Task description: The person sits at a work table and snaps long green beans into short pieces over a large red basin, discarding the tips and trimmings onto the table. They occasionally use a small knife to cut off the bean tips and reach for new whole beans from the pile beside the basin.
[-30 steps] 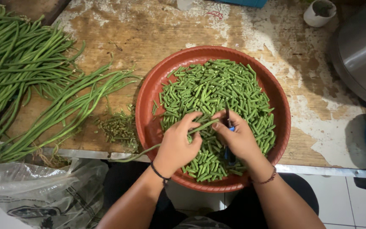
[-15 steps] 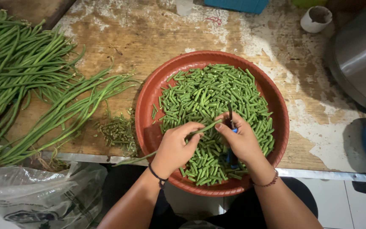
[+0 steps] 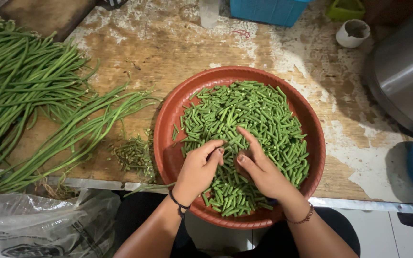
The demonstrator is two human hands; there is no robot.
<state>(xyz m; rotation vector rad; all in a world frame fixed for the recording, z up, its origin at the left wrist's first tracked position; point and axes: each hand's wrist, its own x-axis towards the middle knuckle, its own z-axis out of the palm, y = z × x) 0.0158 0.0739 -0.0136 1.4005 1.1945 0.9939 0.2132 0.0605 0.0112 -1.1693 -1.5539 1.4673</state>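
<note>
Hands over a round red plastic basin [image 3: 311, 143] heaped with short cut green bean pieces [image 3: 249, 119], at the near edge of a worn wooden table [image 3: 168, 43]. Left hand [image 3: 198, 168] pinches a few pieces, fingers curled. Right hand [image 3: 260, 169] rests on the heap, forefinger extended, fingers loose. Uncut long green beans [image 3: 29, 95] lie left, trimmed bean ends [image 3: 132, 155] between.

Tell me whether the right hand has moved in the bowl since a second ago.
Yes. The right hand now lies lower in the red bowl, nearer its near rim, and the blue-handled tool it held earlier no longer shows.
</note>
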